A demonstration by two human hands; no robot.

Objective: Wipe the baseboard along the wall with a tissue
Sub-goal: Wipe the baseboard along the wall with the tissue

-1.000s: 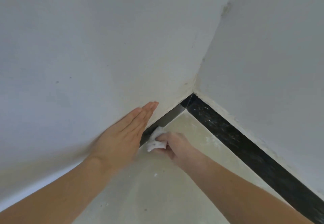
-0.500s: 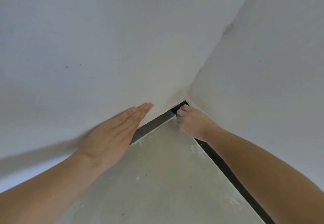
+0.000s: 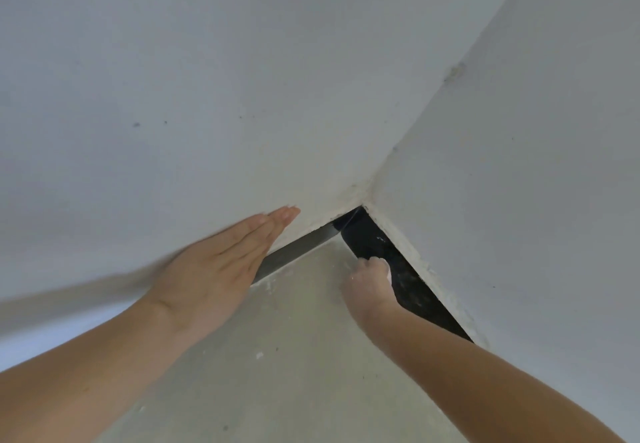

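A black baseboard (image 3: 367,238) runs along the foot of both white walls and meets in the corner. My right hand (image 3: 369,281) is closed and pressed against the right-hand stretch of baseboard, a short way out from the corner. Only a sliver of the white tissue (image 3: 389,274) shows at the edge of its fingers; the rest is hidden inside the hand. My left hand (image 3: 221,262) lies flat and open against the left wall, fingers together and pointing toward the corner, just above the left stretch of baseboard (image 3: 298,248).
Two white walls (image 3: 207,96) meet in a corner straight ahead. The pale floor (image 3: 287,356) below is dusty with small white specks. A small mark (image 3: 455,72) sits high on the right wall.
My right hand slid from the left baseboard into the corner, then back along the right baseboard toward me. The tissue, plainly visible a second ago, is now mostly hidden. My left hand stayed on the wall.
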